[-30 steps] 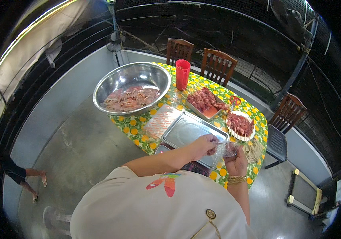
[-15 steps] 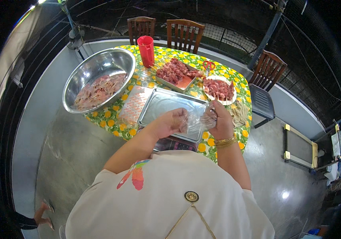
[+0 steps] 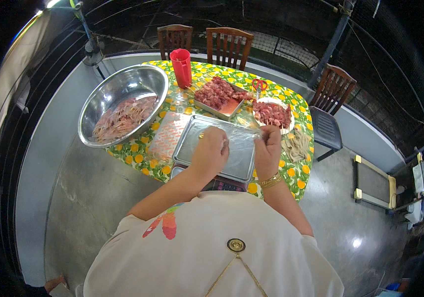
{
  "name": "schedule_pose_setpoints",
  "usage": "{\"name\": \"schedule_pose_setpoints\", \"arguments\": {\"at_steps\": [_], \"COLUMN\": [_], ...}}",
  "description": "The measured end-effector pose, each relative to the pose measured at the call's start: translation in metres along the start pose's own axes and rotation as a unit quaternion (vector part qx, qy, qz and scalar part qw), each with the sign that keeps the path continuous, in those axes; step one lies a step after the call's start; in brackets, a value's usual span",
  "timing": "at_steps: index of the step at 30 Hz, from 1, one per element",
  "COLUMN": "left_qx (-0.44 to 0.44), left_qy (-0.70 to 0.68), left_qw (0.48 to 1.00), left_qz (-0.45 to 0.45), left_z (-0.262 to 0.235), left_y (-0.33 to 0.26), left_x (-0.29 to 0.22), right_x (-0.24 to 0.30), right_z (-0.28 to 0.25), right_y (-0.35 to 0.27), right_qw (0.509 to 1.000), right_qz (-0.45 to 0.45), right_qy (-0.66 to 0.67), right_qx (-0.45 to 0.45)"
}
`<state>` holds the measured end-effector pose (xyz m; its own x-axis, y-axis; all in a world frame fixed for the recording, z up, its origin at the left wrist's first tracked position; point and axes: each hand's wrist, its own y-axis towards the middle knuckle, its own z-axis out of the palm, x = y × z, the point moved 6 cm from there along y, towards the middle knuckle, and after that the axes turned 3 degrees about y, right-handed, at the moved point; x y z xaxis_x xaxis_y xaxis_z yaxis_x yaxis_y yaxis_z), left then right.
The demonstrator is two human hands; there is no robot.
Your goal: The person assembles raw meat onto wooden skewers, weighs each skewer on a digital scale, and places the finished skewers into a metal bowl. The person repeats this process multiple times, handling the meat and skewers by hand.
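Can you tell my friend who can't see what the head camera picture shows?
A person's left hand and right hand stretch clear plastic film over a metal tray on a flowery table, near a big steel bowl.

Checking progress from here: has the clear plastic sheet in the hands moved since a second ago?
Yes. The clear plastic sheet, earlier bunched at the steel tray's near right corner, now lies spread over it.

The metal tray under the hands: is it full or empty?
Empty of meat: the metal tray shows bare metal, with only clear plastic film over it.
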<state>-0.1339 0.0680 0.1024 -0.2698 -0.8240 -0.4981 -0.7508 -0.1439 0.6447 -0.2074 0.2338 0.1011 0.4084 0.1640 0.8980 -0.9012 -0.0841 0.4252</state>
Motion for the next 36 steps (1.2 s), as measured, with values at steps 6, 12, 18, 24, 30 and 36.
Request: {"name": "schedule_pose_setpoints", "arguments": {"at_steps": [6,12,18,24,30,36], "left_qx": [0.135,0.031,-0.002,0.069,0.104,0.172], "left_qy": [-0.086,-0.138,-0.13,-0.183,-0.154,-0.026], "left_qw": [0.968,0.966,0.974,0.967,0.983,0.965], "left_qz": [-0.196,-0.217,-0.183,-0.161,-0.005,0.195], "left_z": [0.032,0.009,0.007,0.006,0.012,0.017], "left_y": [-0.009,0.006,0.004,-0.002,-0.012,-0.028], "left_x": [0.009,0.047,0.034,-0.002,-0.024,-0.038], "right_x": [0.009,0.007,0.045,0.005,-0.036,-0.037], "right_z": [0.008,0.013,0.035,0.038,0.035,0.043], "right_y": [-0.012,-0.013,-0.056,-0.031,-0.025,-0.034], "right_qw": [0.928,0.895,0.889,0.921,0.879,0.711], "right_qz": [-0.228,-0.24,-0.31,-0.199,-0.091,-0.177], "right_qy": [-0.282,-0.347,-0.081,-0.257,-0.297,-0.583], "right_qx": [0.087,0.141,0.326,0.214,0.363,0.352]}}
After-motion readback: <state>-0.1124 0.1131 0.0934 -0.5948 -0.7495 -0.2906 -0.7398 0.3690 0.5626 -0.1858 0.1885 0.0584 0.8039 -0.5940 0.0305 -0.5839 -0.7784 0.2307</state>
